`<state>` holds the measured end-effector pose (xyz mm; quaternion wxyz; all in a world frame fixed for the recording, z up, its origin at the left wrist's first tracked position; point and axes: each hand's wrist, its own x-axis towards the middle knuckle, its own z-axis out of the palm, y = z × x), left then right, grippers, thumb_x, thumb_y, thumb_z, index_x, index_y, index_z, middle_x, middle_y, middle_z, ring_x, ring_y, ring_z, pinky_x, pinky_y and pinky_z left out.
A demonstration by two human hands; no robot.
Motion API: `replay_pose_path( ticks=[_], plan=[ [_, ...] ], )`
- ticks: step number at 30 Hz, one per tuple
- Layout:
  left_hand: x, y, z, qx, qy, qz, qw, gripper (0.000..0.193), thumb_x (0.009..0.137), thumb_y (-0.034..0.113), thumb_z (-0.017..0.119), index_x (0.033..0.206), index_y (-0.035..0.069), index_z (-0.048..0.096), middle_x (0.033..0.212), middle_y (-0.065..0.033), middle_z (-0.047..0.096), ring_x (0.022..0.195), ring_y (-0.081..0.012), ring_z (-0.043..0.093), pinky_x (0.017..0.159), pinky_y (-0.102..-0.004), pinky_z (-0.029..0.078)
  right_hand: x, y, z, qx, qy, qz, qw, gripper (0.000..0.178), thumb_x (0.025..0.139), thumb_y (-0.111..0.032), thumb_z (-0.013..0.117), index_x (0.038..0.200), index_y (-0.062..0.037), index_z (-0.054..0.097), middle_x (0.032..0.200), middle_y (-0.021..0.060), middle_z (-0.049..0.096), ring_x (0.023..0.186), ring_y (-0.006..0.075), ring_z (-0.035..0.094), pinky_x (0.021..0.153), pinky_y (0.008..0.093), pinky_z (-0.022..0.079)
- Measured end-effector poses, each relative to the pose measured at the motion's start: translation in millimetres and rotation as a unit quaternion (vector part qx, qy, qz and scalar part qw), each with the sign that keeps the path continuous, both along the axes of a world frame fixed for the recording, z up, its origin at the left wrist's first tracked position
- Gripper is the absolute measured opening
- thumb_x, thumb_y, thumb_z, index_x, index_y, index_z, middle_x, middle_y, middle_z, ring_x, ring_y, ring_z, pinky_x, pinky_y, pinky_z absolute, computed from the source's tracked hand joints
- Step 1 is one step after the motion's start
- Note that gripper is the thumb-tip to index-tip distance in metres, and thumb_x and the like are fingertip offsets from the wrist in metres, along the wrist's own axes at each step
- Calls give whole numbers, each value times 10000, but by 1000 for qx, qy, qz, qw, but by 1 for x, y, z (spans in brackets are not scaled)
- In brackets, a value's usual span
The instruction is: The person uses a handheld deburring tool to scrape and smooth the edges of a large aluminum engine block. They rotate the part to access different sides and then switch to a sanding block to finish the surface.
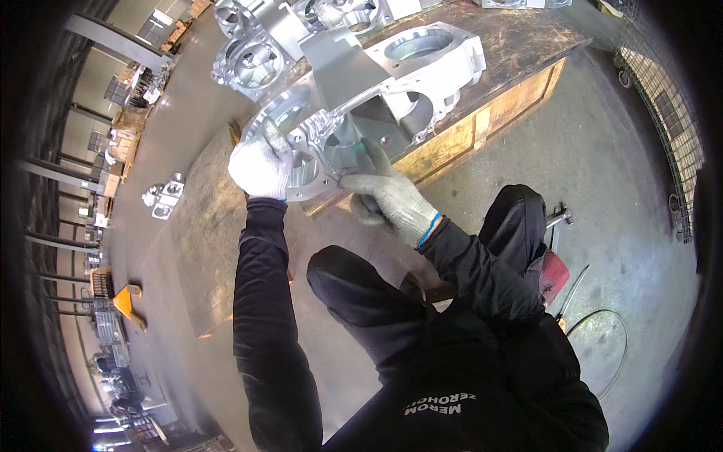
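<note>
A large silver metal casting [354, 83] with round bores and a flat plate-like middle lies on a worn wooden crate top [520, 45]. My left hand [263, 160], in a white knit glove, grips its near left edge beside a round bore, thumb pointing up. My right hand [392, 192], gloved too with a blue cuff edge, holds the casting's near rim. One finger reaches up into the hollow, while the others curl below the edge. Whether a small item sits inside that right hand is hidden.
More silver castings [260, 64] stand behind. Another casting [163, 196] sits low at the left, near a brown wooden board [199, 256]. To the right are a hammer-like tool [559, 216], a thin hose [623, 339] on the floor and a wire mesh cage [666, 113]. A yellow pallet jack [126, 301] stands far left.
</note>
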<state>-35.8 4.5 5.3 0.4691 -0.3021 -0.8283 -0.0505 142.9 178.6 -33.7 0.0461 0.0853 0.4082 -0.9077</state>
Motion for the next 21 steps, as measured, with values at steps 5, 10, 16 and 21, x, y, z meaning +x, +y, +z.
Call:
replay_pose_path(
  ticks=[5,10,16,21],
  plan=[
    [-1,-1,0,29,-36,-18,999,480,1016,269,609,594,52,685,596,-175,653,542,-382,637,613,-466,533,-13,-11,-18,22,-25,-137,990,875,916,-176,760,1644,-42,292,895,56,631,653,107,547,567,263,461],
    [1,0,2,7,-31,5,999,452,1052,337,591,715,70,730,628,-196,659,577,-392,664,577,-499,525,-45,-4,-23,183,22,-178,967,479,1048,-273,640,1438,2,596,1016,56,678,823,99,573,723,256,486],
    [1,4,2,32,-10,14,999,529,1070,372,526,722,38,744,638,-174,687,570,-368,673,601,-458,554,-61,4,-22,27,62,-187,980,419,1053,-230,682,1424,-40,632,770,-14,568,587,76,474,517,230,374],
    [-4,1,-2,42,-32,0,999,483,1056,373,583,738,46,743,601,-141,668,521,-332,659,545,-428,550,-53,24,-31,305,61,-142,940,495,1016,-238,671,1448,-2,621,1007,112,754,793,190,709,743,307,563]
  ],
)
